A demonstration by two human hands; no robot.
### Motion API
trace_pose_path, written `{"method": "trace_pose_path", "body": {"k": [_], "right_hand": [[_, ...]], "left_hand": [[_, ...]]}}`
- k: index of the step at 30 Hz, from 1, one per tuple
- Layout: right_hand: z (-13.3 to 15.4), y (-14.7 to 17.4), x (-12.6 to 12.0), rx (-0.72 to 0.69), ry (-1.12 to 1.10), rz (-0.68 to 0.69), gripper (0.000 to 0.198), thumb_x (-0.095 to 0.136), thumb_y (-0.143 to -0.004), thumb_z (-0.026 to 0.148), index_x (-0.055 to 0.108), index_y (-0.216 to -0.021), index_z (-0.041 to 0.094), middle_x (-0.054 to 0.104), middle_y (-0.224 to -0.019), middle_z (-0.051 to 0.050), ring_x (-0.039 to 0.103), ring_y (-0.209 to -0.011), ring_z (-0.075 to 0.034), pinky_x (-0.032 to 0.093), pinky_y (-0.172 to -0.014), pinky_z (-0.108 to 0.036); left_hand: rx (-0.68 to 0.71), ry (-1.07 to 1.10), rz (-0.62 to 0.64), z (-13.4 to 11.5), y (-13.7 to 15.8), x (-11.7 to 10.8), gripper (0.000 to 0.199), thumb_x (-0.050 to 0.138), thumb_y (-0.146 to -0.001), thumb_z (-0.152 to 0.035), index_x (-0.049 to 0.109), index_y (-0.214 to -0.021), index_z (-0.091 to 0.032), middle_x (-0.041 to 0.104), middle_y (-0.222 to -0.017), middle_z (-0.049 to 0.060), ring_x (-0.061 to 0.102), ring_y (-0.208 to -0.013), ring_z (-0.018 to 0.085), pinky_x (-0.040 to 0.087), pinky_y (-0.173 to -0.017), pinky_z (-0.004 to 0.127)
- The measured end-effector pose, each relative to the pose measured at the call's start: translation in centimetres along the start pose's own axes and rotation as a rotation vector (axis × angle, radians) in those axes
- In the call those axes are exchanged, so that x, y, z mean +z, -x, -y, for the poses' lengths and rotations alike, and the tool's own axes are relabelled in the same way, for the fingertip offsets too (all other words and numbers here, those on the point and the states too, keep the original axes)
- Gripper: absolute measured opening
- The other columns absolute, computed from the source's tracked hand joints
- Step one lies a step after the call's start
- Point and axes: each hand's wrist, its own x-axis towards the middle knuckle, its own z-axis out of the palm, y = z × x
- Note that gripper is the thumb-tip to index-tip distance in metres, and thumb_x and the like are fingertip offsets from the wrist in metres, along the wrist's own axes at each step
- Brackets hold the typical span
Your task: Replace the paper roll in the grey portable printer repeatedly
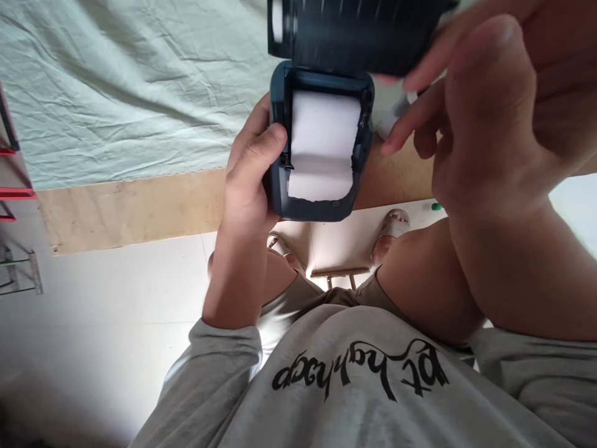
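A dark blue handheld receipt printer (pixel 276 180) lies in my left hand (pixel 252 162), with the thumb over its left edge. A roll of white paper (pixel 325 130) sits in its bay, and the paper's torn end reaches down toward the printer's lower rim. Above the bay the black lid (pixel 345 37) stands raised, slightly blurred and cut off by the top of the view. My right hand (pixel 485 99) has its fingers closed at the lid's right edge. A small whitish thing (pixel 396 115) shows behind those fingers; its kind is unclear.
A pale green cloth (pixel 116 93) covers the table, whose bare wooden edge (pixel 135 208) runs below it. Red-edged items (pixel 16 193) and a metal frame (pixel 21 274) stand at far left. Below are my legs, sandals (pixel 394 227) and a green object (pixel 436 206) on the tiled floor.
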Motion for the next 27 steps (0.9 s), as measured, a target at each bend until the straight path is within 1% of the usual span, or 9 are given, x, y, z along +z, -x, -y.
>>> {"method": "trace_pose_path", "body": {"k": [3,6,7,9,11,13,17,20,27], "right_hand": [[-0.8,-0.2,0.5,-0.138,0.1,-0.099,0.04,0.029,-0.096,0.04,0.059,-0.091,0.013,0.06,-0.084,-0.002,0.057,-0.073,-0.003,0.04,-0.064,-0.018],[-1.5,-0.3,1.3,-0.297,0.424,-0.131,0.034,0.035,-0.092,0.032,0.064,-0.086,0.015,0.058,-0.073,-0.002,0.053,-0.07,-0.005,0.033,-0.065,-0.021],[-1.5,-0.3,1.6,-0.284,0.532,-0.117,0.033,0.037,-0.09,0.035,0.065,-0.087,0.018,0.059,-0.072,0.0,0.052,-0.068,-0.006,0.031,-0.063,-0.022],[-1.2,-0.4,2.0,-0.132,0.696,-0.075,0.033,0.037,-0.087,0.04,0.065,-0.096,0.025,0.061,-0.078,0.003,0.051,-0.066,-0.007,0.027,-0.061,-0.021],[-0.5,-0.4,2.2,0.061,0.796,0.005,0.035,0.038,-0.082,0.041,0.063,-0.105,0.03,0.062,-0.083,0.005,0.053,-0.068,-0.008,0.022,-0.061,-0.02],[0.1,-0.5,2.3,0.165,0.836,0.079,0.037,0.04,-0.08,0.041,0.058,-0.113,0.035,0.062,-0.089,0.006,0.055,-0.074,-0.011,0.017,-0.063,-0.02],[1.0,-0.7,2.0,0.212,0.852,0.248,0.038,0.04,-0.082,0.05,0.056,-0.115,0.039,0.059,-0.108,0.005,0.056,-0.085,-0.016,0.022,-0.065,-0.022],[1.3,-1.1,1.8,0.235,0.831,0.355,0.034,0.043,-0.082,0.051,0.059,-0.107,0.036,0.056,-0.112,0.004,0.054,-0.084,-0.013,0.024,-0.062,-0.023],[1.6,-1.0,1.8,0.276,0.807,0.363,0.044,0.036,-0.079,0.05,0.045,-0.122,0.049,0.057,-0.083,0.0,0.056,-0.081,-0.016,0.027,-0.061,-0.027]], "left_hand": [[-0.02,0.003,-0.034,-0.5,0.0,0.6,0.042,0.055,-0.081,-0.051,0.061,-0.104,-0.017,0.06,-0.099,0.009,0.057,-0.107,0.028,0.048,-0.084,0.031],[-0.05,-0.039,-0.078,-1.5,0.3,1.7,0.034,0.049,-0.084,-0.043,0.063,-0.102,-0.018,0.06,-0.095,0.01,0.056,-0.107,0.027,0.047,-0.086,0.033],[-0.057,-0.051,-0.08,-1.7,0.3,1.9,0.035,0.048,-0.083,-0.043,0.064,-0.103,-0.019,0.06,-0.095,0.011,0.055,-0.107,0.027,0.047,-0.086,0.034],[-0.06,-0.058,-0.073,-1.8,0.4,2.0,0.036,0.049,-0.081,-0.043,0.064,-0.103,-0.019,0.06,-0.095,0.011,0.055,-0.107,0.029,0.047,-0.086,0.036],[-0.056,-0.055,-0.076,-1.6,0.4,1.7,0.038,0.049,-0.081,-0.045,0.063,-0.104,-0.019,0.059,-0.095,0.011,0.053,-0.11,0.03,0.046,-0.088,0.037],[-0.041,-0.075,-0.043,-1.3,0.4,1.2,0.04,0.052,-0.081,-0.048,0.061,-0.105,-0.018,0.059,-0.099,0.011,0.051,-0.115,0.03,0.046,-0.091,0.036],[-0.007,-0.095,0.004,-0.9,0.4,0.7,0.042,0.056,-0.081,-0.051,0.06,-0.101,-0.015,0.059,-0.105,0.011,0.048,-0.12,0.029,0.045,-0.095,0.035],[-0.034,-0.089,-0.01,-0.9,0.5,0.7,0.035,0.053,-0.084,-0.048,0.062,-0.098,-0.017,0.06,-0.101,0.009,0.05,-0.118,0.027,0.043,-0.1,0.036],[-0.116,-0.092,-0.012,-1.6,0.7,1.0,0.029,0.057,-0.082,-0.046,0.062,-0.091,-0.019,0.057,-0.081,0.006,0.055,-0.113,0.025,0.044,-0.1,0.035]]}}
